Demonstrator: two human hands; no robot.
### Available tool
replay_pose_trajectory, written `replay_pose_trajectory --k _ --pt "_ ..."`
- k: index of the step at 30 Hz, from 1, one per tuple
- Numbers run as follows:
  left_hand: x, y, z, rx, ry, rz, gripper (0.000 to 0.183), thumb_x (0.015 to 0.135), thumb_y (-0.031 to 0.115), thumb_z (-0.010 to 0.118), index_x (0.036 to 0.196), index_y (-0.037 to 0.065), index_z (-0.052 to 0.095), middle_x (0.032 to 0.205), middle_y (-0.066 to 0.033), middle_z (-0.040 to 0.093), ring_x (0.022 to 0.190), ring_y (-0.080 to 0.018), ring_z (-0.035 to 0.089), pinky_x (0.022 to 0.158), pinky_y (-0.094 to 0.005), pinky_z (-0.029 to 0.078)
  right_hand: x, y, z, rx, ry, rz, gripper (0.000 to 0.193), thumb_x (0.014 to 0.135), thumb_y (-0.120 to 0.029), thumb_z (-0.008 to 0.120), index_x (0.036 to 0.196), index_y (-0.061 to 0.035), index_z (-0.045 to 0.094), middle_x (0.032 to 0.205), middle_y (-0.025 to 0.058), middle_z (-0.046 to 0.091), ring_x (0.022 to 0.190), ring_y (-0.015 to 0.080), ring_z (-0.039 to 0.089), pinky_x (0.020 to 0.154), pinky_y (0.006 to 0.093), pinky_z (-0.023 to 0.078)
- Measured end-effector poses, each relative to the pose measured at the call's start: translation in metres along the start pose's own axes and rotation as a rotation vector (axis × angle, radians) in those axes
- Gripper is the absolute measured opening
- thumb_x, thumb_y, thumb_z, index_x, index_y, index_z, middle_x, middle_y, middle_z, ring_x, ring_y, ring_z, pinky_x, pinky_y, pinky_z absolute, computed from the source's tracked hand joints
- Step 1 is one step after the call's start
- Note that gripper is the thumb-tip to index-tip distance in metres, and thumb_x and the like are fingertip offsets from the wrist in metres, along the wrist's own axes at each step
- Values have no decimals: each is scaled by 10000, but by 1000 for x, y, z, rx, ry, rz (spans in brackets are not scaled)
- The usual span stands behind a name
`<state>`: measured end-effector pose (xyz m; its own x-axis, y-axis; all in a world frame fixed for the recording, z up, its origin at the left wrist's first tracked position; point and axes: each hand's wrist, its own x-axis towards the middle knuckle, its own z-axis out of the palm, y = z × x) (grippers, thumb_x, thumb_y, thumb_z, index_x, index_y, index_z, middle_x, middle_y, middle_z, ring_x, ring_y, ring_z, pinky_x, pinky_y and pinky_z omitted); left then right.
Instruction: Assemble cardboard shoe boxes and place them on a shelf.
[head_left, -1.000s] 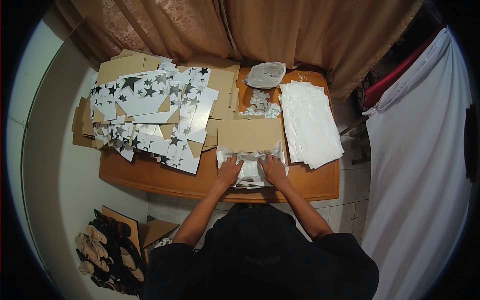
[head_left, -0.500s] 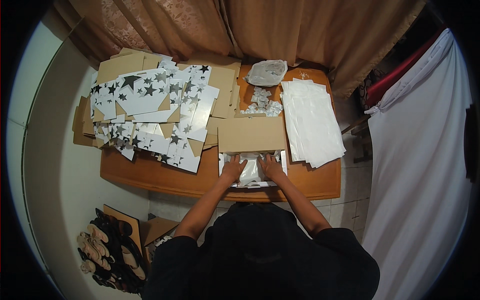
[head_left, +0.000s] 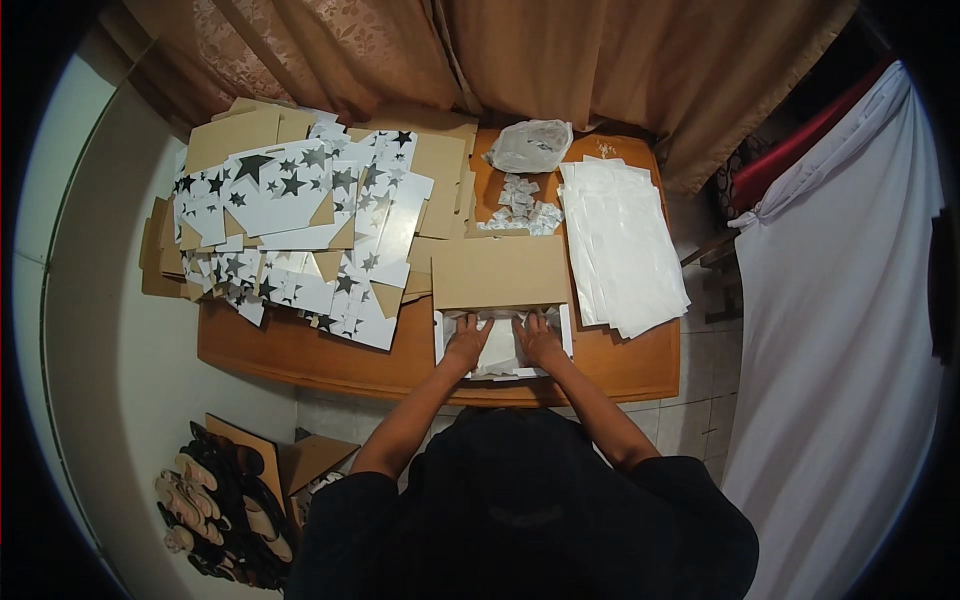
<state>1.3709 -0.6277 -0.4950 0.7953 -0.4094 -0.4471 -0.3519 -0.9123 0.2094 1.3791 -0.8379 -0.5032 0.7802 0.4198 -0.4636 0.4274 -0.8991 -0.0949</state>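
In front of me at the table's near edge stands a small cardboard box with its brown lid point(head_left: 498, 272) folded back, away from me. White sheet material point(head_left: 502, 345) lines the inside. My left hand point(head_left: 466, 342) rests on the liner at the box's left side, fingers stretched forward. On the right side my right hand point(head_left: 538, 338) does the same, its fingers apart. Both hands press on the liner and neither grips anything. Beneath the liner the contents are hidden.
Flat star-printed box blanks point(head_left: 290, 200) are heaped at the left of the wooden table point(head_left: 290, 345). White sheets point(head_left: 620, 245) lie stacked at the right. Small packets point(head_left: 525, 210) lie by a plastic bag point(head_left: 530, 147) at the back. Shoes point(head_left: 210, 500) are on the lower left.
Both hands stay inside the box and have shifted only slightly. Between them the white liner looks flatter and less creased.
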Motion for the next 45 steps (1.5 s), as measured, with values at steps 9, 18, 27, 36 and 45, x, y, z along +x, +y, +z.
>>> replay_pose_trajectory --k 9,18,27,36,45 --pt "2 -5 14 -198 -32 -62 451 882 0 571 1326 24 496 1345 -306 442 1122 -529 559 863 -527 583 19 18 11 187 -310 -110 384 954 -264 515 1189 5 657 1284 313 580 1138 477 624 944 512 533" --pt "3 -4 26 -296 69 -88 506 809 -53 637 1292 39 516 1283 -280 453 1143 -556 515 941 -601 516 -2 -12 -22 294 -144 84 368 985 -220 460 1202 25 628 1295 332 558 1105 503 626 918 534 543" --pt "-9 31 -6 -149 -33 -249 794 785 -2 705 1490 125 360 1445 -260 294 1278 -509 420 917 -699 479 3 -13 15 -8 25 15 564 951 -176 504 1453 58 403 1485 369 351 1218 613 451 823 657 519" --pt "-9 20 1 -91 -37 -119 902 760 -4 712 1550 85 286 1452 -355 282 1307 -546 381 960 -592 507 11 -10 17 -51 -167 20 736 952 -200 527 1541 96 199 1459 464 311 1389 631 231 1012 766 321" --pt "0 6 16 32 48 -148 490 852 56 627 1271 -152 480 1229 -407 475 1017 -520 620 819 -515 591 5 -8 8 270 -4 184 547 962 -145 454 1494 -37 390 1399 488 311 1160 659 500 927 634 498"
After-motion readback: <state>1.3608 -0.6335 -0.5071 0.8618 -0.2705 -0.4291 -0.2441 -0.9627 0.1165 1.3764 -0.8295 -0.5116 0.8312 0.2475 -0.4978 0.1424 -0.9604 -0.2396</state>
